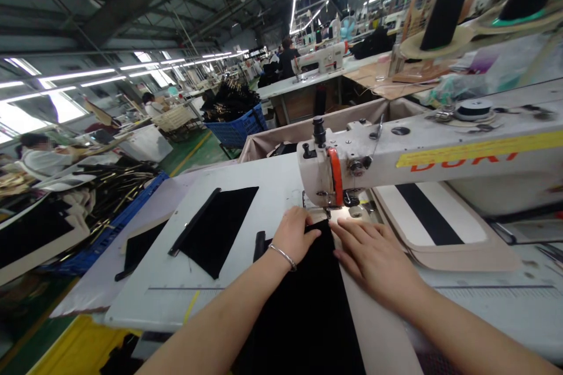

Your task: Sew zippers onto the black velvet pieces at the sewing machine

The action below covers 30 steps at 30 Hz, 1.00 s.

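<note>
A black fabric panel runs from the sewing machine's needle area toward me. Along its right side lies a pale beige strip. My left hand, with a silver bangle at the wrist, grips the panel's left edge near the presser foot, thumb on top and fingers curled. My right hand lies flat, its fingers stretched out at the seam between black and beige, fingertips just short of the foot. Above both hands is the white sewing machine with an orange guard; its needle tip is hard to make out.
Another black piece with a dark strip lies on the white table at left. Beige panels with a black stripe lie under the machine arm. Blue crates hold dark pieces. Thread cones stand at upper right. Other people sit farther off.
</note>
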Motion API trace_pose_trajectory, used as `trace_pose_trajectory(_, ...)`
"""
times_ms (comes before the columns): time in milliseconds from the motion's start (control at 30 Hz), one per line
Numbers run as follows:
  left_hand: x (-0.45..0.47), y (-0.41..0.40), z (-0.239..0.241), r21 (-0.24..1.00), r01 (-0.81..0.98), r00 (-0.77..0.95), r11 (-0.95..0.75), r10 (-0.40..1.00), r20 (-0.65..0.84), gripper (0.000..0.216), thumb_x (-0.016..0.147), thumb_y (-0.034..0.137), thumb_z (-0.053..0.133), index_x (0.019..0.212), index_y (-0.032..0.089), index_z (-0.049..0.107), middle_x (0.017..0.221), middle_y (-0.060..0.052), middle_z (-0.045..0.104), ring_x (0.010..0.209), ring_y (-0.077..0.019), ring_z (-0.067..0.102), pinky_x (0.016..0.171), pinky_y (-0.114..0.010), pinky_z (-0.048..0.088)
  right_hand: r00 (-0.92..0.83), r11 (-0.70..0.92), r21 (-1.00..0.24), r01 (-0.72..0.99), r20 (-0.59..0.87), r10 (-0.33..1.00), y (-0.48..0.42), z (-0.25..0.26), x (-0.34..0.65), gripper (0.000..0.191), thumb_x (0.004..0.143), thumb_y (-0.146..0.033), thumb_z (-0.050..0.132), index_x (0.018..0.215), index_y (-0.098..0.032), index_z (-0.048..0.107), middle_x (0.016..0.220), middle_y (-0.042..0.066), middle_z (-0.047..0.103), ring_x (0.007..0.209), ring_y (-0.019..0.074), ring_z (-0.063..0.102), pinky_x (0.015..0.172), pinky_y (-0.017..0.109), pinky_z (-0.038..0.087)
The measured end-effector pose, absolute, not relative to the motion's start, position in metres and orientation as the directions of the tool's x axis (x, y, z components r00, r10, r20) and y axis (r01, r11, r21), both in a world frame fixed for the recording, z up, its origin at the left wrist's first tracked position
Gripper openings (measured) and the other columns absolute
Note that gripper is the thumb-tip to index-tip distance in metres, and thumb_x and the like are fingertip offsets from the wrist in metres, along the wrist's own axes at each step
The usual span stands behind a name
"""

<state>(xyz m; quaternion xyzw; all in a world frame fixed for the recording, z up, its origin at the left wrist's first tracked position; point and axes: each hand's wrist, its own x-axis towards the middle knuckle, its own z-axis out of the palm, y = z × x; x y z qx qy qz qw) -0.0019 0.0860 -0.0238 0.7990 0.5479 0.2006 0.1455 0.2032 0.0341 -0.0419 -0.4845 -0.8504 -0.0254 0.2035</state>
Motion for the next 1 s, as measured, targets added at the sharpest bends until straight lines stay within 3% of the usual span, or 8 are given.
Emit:
trace_pose_trajectory(200,0.007,0.094,-0.023,0.562,0.736,0.352,-0.379,0.922,0.161,0.006,0.081,0.016,0.065,0.085,0.019,0.063,0.085,-0.001,0.063,0.082,-0.0164,0.058,0.075,-0.028,0.045,-0.448,0.529,-0.16,0.834,0.365,0.816,0.034,-0.043,0.204,0.044,0.095,-0.043,0.042,0.134,-0.023,0.047,0.132,0.008,0.053,0.117,0.0265,0.047,0.091,0.044,0.034)
trace_pose_trajectory(333,0.013,0.104,-0.023,0.535,0.762,0.349,-0.365,0.927,0.136,0.005,0.08,0.018,0.066,0.076,0.018,0.064,0.08,-0.001,0.065,0.079,-0.0168,0.059,0.072,-0.027,0.045,-0.446,0.521,-0.164,0.838,0.345,0.826,0.034,-0.043,0.204,0.047,0.095,-0.044,0.042,0.136,-0.023,0.045,0.132,0.008,0.053,0.116,0.0267,0.047,0.091,0.045,0.034)
trace_pose_trajectory(733,0.021,0.11,-0.023,0.479,0.809,0.319,-0.342,0.939,0.131,0.003,0.083,0.019,0.062,0.081,0.018,0.065,0.088,-0.004,0.066,0.086,-0.0202,0.061,0.08,-0.032,0.048,-0.435,0.506,-0.146,0.85,0.347,0.831,0.036,-0.042,0.202,0.05,0.094,-0.043,0.044,0.139,-0.022,0.042,0.13,0.009,0.055,0.112,0.0271,0.05,0.089,0.045,0.036)
trace_pose_trajectory(867,0.016,0.093,-0.018,0.392,0.785,0.433,-0.479,0.878,0.206,0.006,0.086,0.017,0.059,0.087,0.018,0.065,0.099,-0.005,0.065,0.099,-0.0224,0.058,0.091,-0.037,0.047,-0.442,0.518,-0.144,0.843,0.362,0.821,0.035,-0.043,0.204,0.047,0.093,-0.042,0.046,0.136,-0.023,0.046,0.13,0.009,0.054,0.113,0.0271,0.049,0.09,0.045,0.036)
trace_pose_trajectory(1000,0.005,0.069,-0.018,0.329,0.695,0.617,-0.639,0.765,0.181,0.023,0.092,0.019,0.055,0.114,0.019,0.059,0.124,-0.006,0.059,0.12,-0.0233,0.051,0.107,-0.044,0.039,-0.452,0.528,-0.145,0.837,0.362,0.815,0.034,-0.043,0.204,0.043,0.093,-0.039,0.047,0.133,-0.024,0.048,0.129,0.008,0.055,0.114,0.0271,0.049,0.092,0.046,0.036)
